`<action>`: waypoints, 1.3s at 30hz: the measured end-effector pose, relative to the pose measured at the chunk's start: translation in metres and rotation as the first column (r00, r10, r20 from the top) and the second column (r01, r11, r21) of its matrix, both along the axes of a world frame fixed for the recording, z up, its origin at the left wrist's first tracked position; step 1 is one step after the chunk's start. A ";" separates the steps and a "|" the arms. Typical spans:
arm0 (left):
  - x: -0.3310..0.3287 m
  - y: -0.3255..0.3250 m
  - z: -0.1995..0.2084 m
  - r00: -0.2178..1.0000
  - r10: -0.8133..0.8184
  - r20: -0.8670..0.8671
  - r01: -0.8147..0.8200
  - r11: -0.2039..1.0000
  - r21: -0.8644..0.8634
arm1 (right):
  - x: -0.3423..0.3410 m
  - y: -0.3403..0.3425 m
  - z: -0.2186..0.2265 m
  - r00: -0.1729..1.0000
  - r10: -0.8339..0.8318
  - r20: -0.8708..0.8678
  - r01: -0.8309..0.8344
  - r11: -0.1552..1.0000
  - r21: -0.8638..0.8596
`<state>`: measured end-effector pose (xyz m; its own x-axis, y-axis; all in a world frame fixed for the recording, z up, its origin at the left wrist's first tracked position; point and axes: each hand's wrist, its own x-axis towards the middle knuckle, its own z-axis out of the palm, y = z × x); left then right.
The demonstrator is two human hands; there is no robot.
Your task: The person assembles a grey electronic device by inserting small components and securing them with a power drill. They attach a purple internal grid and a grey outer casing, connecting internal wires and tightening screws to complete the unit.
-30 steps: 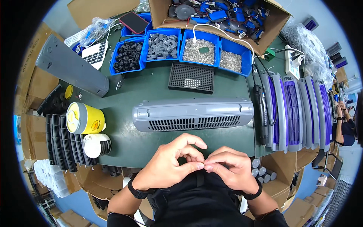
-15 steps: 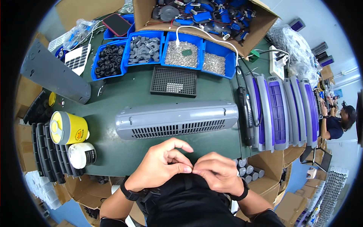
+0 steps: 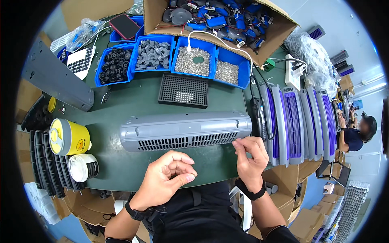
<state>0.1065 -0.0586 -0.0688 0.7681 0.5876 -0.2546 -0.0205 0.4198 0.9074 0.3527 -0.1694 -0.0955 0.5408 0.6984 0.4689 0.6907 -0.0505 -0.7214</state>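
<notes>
A long grey plastic housing (image 3: 178, 126) with a slotted grille along its near side lies crosswise on the green table. My right hand (image 3: 252, 157) is at its right end, fingertips pinched together close to the grille's edge. Whatever sits in that pinch is too small to make out, and I cannot tell whether the fingertips touch the housing. In front of the housing's middle, my left hand (image 3: 165, 178) hovers near the table's edge. Its fingers are loosely curled, the thumb stands apart from the index finger, and nothing shows in it.
Behind the housing are a black perforated tray (image 3: 168, 97) and blue bins (image 3: 173, 72) of small parts. An electric screwdriver (image 3: 257, 113) and purple-grey housings (image 3: 292, 121) stand right. Left are a yellow jug (image 3: 79, 137), a white tub (image 3: 81, 168) and an upright grey housing (image 3: 60, 77).
My hands were together at the table's near edge. The right has moved forward and right to the housing's end; the left has shifted slightly left, away from it.
</notes>
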 end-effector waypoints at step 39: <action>0.002 -0.018 -0.013 0.990 0.064 -0.125 -0.086 0.981 -0.176 | -0.062 -0.014 0.029 0.858 0.498 -0.127 -0.511 0.852 -0.114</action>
<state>0.1085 -0.0761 -0.0821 0.6815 0.5784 -0.4484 0.0451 0.5783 0.8145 0.2910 -0.1838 -0.0667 0.1315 0.9403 0.3138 0.5808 0.1834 -0.7931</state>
